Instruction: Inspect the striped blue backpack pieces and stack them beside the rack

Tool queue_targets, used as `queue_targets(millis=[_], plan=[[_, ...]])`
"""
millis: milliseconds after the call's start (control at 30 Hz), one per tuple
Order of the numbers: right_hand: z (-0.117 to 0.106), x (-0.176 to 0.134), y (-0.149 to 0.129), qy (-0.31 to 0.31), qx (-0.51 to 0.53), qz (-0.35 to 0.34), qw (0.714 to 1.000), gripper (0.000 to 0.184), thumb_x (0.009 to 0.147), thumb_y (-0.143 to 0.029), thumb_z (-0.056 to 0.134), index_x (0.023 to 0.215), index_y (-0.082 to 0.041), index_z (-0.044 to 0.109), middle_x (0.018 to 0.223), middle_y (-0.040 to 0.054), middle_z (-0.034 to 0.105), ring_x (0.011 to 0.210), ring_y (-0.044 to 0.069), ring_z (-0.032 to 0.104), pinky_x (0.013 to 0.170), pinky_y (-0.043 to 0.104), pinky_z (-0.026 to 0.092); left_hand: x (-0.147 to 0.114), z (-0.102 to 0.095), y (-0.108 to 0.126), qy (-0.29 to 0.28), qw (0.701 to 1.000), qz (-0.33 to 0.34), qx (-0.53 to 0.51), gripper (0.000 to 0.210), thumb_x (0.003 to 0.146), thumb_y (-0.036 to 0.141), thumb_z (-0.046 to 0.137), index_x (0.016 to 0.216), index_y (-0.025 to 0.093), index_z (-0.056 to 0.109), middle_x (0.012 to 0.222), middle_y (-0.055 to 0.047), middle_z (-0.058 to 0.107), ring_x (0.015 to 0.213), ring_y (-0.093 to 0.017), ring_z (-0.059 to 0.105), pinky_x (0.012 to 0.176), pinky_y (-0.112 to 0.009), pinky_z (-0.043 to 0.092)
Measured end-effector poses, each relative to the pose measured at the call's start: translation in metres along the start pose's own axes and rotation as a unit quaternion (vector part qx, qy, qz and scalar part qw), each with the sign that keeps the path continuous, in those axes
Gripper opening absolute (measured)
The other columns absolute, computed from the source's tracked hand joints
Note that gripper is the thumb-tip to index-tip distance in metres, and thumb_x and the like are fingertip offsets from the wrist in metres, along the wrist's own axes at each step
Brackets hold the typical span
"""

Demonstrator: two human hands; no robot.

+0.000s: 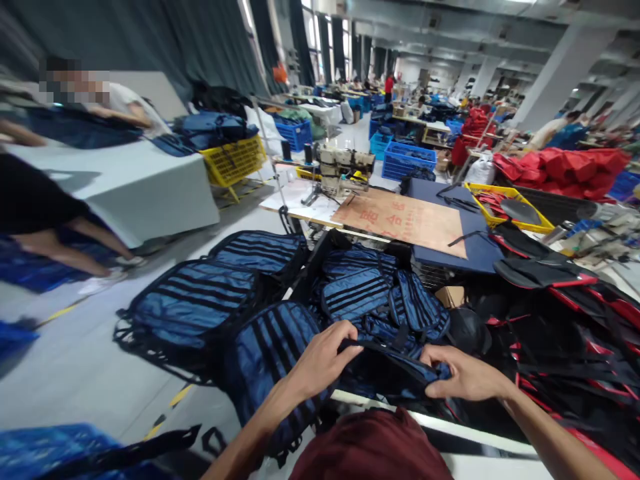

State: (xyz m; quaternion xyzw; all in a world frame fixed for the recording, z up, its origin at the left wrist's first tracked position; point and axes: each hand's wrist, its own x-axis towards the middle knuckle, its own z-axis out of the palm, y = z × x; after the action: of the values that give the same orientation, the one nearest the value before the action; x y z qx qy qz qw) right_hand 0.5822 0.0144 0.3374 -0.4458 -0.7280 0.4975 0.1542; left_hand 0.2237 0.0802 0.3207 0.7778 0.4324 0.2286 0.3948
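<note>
Two bare hands hold one dark blue and black fabric bag [390, 370] between them, in front of a maroon cloth garment [370, 447] and by a long pale strip [450, 430]. The left hand [323, 357] pinches one end of the bag's black rim between thumb and fingers. The right hand [463, 375] pinches the other end, its fingers bent over the edge, and the rim spans the space between the two.

To the left lie three large blue fabric bags with black stripes [195, 300], overlapping one another. Beyond the held bag is a pile of smaller striped blue pieces [357, 293]; at least three can be told apart, the rest too tangled to count.

Past that pile stands one white-topped counter [280, 200]. One pale metal sewing machine [345, 167] sits toward its far edge, with two dark thread cones [309, 155] just beside it. One brown sheet with red print [400, 220] covers the right part, reaching the near edge.

On the right, one yellow plastic crate [543, 227] holds red and black pieces. Nearer is a heap of black fabric pieces with red trim [555, 360], too jumbled to count.
</note>
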Motion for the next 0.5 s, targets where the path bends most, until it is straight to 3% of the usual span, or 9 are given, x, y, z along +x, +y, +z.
queue_targets(millis=[67,133,200,267,333,400,433,500], plan=[[0.006,0.004,0.002,0.012,-0.030,-0.005,0.999,0.037,0.100,-0.058,0.073,0.094,-0.023,0.061,0.090,-0.0012,0.064,0.082,0.019,0.058,0.074,0.028,0.049,-0.008,0.003,-0.008,-0.028,0.999,-0.020,0.017,0.013,0.099,0.038,0.062,0.101,0.026,0.059,0.102,-0.001,0.069,0.097,-0.022,0.064,0.092,-0.035,0.047],[0.005,0.009,0.012,0.072,-0.112,-0.024,0.991,0.026,0.108,-0.050,0.060,0.101,-0.025,0.065,0.093,0.0011,0.067,0.082,0.020,0.063,0.076,0.031,0.052,-0.017,0.012,-0.011,-0.084,0.995,-0.044,0.019,0.016,0.096,0.039,0.066,0.102,0.026,0.060,0.098,0.001,0.068,0.092,-0.021,0.063,0.085,-0.033,0.046],[-0.001,0.016,0.031,0.170,-0.213,-0.042,0.961,0.025,0.110,-0.045,0.051,0.107,-0.027,0.068,0.100,0.0047,0.071,0.087,0.024,0.069,0.074,0.033,0.056,-0.023,0.027,-0.011,-0.141,0.988,-0.060,-0.001,0.025,0.092,0.041,0.073,0.107,0.026,0.060,0.096,0.002,0.067,0.087,-0.020,0.062,0.078,-0.030,0.045],[-0.008,0.023,0.054,0.260,-0.288,-0.048,0.920,0.024,0.107,-0.044,0.050,0.107,-0.030,0.070,0.104,0.0075,0.073,0.093,0.028,0.074,0.064,0.034,0.057,-0.023,0.040,-0.012,-0.150,0.987,-0.064,-0.005,0.033,0.091,0.043,0.079,0.112,0.027,0.059,0.098,0.002,0.068,0.086,-0.019,0.063,0.074,-0.029,0.045],[-0.012,0.029,0.072,0.300,-0.325,-0.055,0.895,0.020,0.100,-0.044,0.055,0.103,-0.031,0.070,0.100,0.0078,0.074,0.089,0.031,0.076,0.053,0.033,0.054,-0.016,0.047,-0.015,-0.087,0.993,-0.052,0.053,0.028,0.097,0.041,0.076,0.113,0.026,0.059,0.101,0.001,0.070,0.090,-0.020,0.066,0.076,-0.029,0.046],[-0.011,0.033,0.077,0.298,-0.322,-0.080,0.895,0.015,0.097,-0.044,0.059,0.096,-0.032,0.067,0.090,0.0055,0.072,0.078,0.030,0.075,0.051,0.034,0.055,-0.005,0.044,-0.022,0.016,0.985,-0.020,0.169,0.012,0.104,0.031,0.067,0.111,0.025,0.059,0.107,-0.003,0.071,0.100,-0.022,0.067,0.076,-0.030,0.048],[-0.007,0.034,0.075,0.297,-0.307,-0.094,0.899,0.013,0.097,-0.043,0.060,0.092,-0.032,0.065,0.085,0.0038,0.070,0.071,0.028,0.073,0.052,0.034,0.056,0.001,0.039,-0.027,0.064,0.970,0.003,0.235,0.005,0.106,0.024,0.061,0.110,0.024,0.059,0.109,-0.005,0.071,0.103,-0.023,0.068,0.073,-0.030,0.048],[0.005,0.033,0.061,0.301,-0.260,-0.108,0.911,0.018,0.100,-0.046,0.061,0.089,-0.032,0.062,0.077,0.0011,0.066,0.060,0.025,0.068,0.054,0.034,0.058,0.014,0.025,-0.039,0.131,0.927,0.061,0.345,0.013,0.107,0.013,0.052,0.108,0.023,0.061,0.106,-0.007,0.070,0.100,-0.023,0.068,0.065,-0.029,0.045]])
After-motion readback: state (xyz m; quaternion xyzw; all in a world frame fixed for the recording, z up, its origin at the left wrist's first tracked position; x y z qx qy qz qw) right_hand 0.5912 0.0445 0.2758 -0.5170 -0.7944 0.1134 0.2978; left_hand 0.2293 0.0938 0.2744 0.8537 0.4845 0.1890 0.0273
